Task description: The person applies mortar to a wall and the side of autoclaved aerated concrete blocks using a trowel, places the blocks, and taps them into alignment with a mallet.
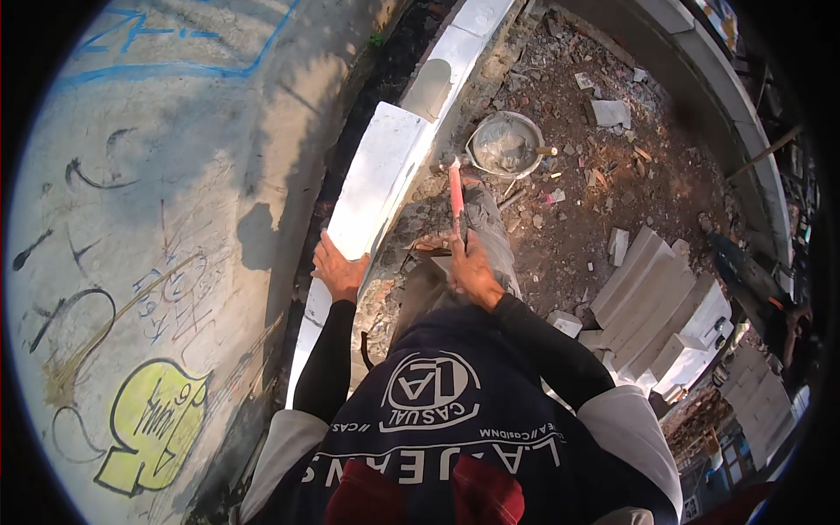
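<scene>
A long white block (378,179) lies on top of the low white wall (455,57). My left hand (339,269) is closed on the block's near end, its fingers over the left edge and its thumb toward the right. My right hand (474,271) is closed around the lower end of a slim red tool (457,194), which points away from me. The tool's far tip is pale and small, and its exact kind is hard to make out. A round bucket (507,145) with grey mortar stands just beyond the tool, a handle sticking out over its right rim.
To the left, a grey wall (175,236) with painted scrawls runs beside a dark narrow gap. Stacked pale blocks (656,302) lie on the right, with a person's leg (744,271) past them. Rubble and broken pieces (611,114) cover the soil.
</scene>
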The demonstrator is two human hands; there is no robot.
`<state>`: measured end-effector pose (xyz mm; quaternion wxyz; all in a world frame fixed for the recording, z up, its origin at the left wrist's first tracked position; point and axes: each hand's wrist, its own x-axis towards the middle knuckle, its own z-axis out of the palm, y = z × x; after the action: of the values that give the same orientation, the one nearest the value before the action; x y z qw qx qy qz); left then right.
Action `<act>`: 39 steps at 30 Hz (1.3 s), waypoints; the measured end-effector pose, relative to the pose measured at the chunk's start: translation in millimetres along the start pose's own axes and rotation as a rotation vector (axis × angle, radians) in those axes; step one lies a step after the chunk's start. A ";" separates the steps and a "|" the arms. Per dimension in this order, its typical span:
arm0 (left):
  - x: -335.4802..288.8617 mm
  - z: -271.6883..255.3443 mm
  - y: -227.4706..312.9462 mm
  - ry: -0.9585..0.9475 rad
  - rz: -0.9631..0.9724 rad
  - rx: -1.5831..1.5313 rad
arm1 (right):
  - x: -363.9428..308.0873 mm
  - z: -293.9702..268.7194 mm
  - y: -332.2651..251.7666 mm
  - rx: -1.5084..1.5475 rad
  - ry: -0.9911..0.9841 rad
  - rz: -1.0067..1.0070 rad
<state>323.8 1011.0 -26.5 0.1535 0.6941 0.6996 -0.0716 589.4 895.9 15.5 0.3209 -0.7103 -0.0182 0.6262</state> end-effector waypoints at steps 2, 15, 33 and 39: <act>-5.6 -16.2 26.0 -0.048 -0.021 -0.006 | -14.5 -41.8 14.7 -0.440 0.149 -0.381; -59.1 -16.9 -199.6 -0.279 0.248 -0.452 | -40.2 -14.5 4.9 -1.399 -0.154 -0.808; -47.9 -41.1 -201.4 -0.395 0.301 -0.423 | -56.3 43.7 63.1 -1.483 -0.214 -0.971; -45.4 -33.8 -208.0 -0.409 0.334 -0.422 | -65.6 46.0 44.2 -1.474 -0.200 -0.838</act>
<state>112.8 973.0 -3.9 0.4408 0.7233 0.5303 -0.0368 517.2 852.7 51.5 -0.0211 -0.6136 -0.7105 0.3438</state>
